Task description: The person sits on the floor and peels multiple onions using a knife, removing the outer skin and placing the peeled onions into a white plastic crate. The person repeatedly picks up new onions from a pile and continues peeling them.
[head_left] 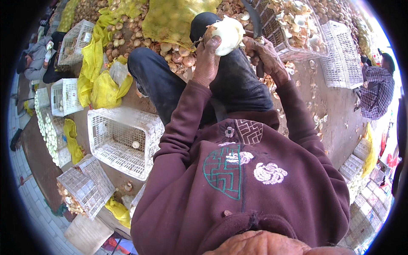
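Observation:
Raised over my knees, my left hand (207,63) is wrapped round a large peeled white onion (230,35), its thumb on the near side. Close to the onion's right side, my right hand (269,60) is closed round the handle of a knife with a dark, curved blade (253,19) that points up and away. The blade looks apart from the onion. Brown-skinned onions (183,56) lie in a heap just beyond my knees, partly under a yellow mesh sack (170,20).
A plastic crate of onion skins (293,53) stands at the far right, beside a white crate (335,59). Left of me, a tipped white crate (146,146) holds one peeled onion (135,144). Other people (376,87) sit at both sides. Loose skins litter the floor.

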The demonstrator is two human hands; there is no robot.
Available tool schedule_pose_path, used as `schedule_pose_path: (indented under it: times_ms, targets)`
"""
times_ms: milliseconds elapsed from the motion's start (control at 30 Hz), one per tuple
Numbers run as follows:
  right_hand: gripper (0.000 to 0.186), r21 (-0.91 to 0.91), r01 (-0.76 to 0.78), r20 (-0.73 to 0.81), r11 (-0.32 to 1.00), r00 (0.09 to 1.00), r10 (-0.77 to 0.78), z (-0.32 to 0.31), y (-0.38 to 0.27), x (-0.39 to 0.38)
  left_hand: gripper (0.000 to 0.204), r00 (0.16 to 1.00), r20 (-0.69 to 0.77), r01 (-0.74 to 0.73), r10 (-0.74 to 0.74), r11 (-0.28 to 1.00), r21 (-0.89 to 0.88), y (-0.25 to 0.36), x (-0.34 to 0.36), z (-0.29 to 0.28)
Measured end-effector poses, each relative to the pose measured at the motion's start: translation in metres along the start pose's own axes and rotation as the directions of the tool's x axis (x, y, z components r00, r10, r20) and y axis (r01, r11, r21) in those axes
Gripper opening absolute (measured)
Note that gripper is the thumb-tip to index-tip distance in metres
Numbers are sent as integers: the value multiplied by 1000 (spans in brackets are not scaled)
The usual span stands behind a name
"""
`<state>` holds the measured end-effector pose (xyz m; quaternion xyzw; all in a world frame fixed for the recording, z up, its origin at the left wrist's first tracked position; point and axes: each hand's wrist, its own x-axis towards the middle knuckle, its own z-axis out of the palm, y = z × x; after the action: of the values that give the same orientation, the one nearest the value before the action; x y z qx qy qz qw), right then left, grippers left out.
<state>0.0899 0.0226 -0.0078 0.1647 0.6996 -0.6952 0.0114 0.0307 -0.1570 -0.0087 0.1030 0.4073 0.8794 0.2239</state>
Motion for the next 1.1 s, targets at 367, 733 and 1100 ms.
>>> schedule_pose_path:
  times_ms: [367, 733, 1100]
  targets:
    - [27, 139, 41, -315, 989, 949, 5, 17, 11, 5, 54, 975, 203, 84, -96, 994, 68, 18, 17, 19]
    - [13, -190, 570, -540, 799, 620, -570, -5, -35, -4, 55, 995, 101, -29, 12, 985, 168, -9, 11, 60]
    - [33, -204, 288, -729, 936, 593, -342, -160, -5, 50, 69, 862, 378, 451, -338, 852, -266, -44, 48, 63]
